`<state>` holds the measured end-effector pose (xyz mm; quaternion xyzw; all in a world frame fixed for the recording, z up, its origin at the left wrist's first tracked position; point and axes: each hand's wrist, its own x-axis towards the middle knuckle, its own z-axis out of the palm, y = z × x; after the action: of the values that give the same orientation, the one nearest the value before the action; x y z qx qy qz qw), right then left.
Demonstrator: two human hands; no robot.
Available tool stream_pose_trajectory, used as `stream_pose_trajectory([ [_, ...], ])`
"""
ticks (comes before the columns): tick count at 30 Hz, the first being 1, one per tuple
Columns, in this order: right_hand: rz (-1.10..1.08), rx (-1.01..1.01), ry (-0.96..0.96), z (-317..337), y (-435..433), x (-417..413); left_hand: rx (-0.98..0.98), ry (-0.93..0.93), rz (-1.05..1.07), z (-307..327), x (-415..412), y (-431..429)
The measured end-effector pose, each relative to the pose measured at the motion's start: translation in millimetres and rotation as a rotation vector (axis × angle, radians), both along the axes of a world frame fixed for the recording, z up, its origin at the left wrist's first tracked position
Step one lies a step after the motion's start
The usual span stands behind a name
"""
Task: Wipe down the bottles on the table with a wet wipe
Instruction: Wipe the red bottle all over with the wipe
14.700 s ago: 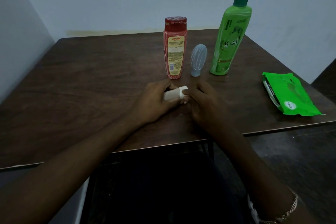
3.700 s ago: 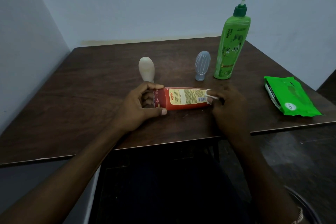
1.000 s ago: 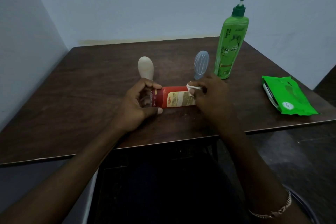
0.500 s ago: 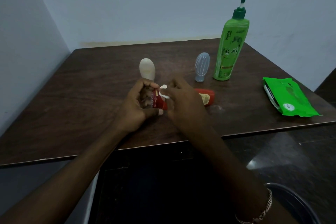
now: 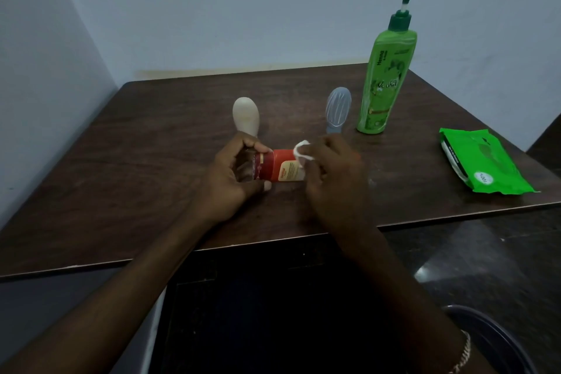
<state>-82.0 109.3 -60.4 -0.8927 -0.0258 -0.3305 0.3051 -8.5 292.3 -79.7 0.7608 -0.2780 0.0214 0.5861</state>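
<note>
A red bottle [image 5: 280, 167] lies on its side on the dark wooden table [image 5: 136, 161], cap end to the left. My left hand [image 5: 230, 177] grips its cap end. My right hand [image 5: 332, 173] holds a white wet wipe [image 5: 302, 152] against the bottle's body and covers its right part. Behind stand a small cream bottle [image 5: 246, 115], a small grey-blue bottle [image 5: 337, 109] and a tall green pump bottle [image 5: 387, 76].
A green pack of wet wipes [image 5: 482, 161] lies near the table's right front corner. Walls close off the left and the back of the table. A dark round bin rim [image 5: 498, 340] shows at the lower right, below the table edge.
My right hand with the wipe slid left along the red bottle to the cap, then moved back right toward the middle of the body. My left hand kept its grip.
</note>
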Motion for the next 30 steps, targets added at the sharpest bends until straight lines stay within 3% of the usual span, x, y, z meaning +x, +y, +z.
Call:
stream_pose_trajectory([
  [5,-0.047,0.077,-0.028,-5.7,-30.8,0.0,0.155,-0.104,0.054,-0.7,1.2,-2.2],
  [11,-0.025,0.033,-0.023,-10.6,-31.0,-10.0,0.235,-0.103,0.080,-2.3,-2.2,-3.3],
  [16,-0.001,0.023,0.010,-8.2,-20.8,-12.5,0.372,-0.281,0.129,-6.1,-0.1,-4.6],
  [24,0.138,-0.235,0.131,2.2,16.7,-9.9,0.331,-0.448,0.118,-7.4,-4.6,-4.8],
  [30,0.080,-0.293,0.133,-0.4,25.5,-8.7,0.338,-0.493,0.120,-8.0,-4.8,-4.8],
])
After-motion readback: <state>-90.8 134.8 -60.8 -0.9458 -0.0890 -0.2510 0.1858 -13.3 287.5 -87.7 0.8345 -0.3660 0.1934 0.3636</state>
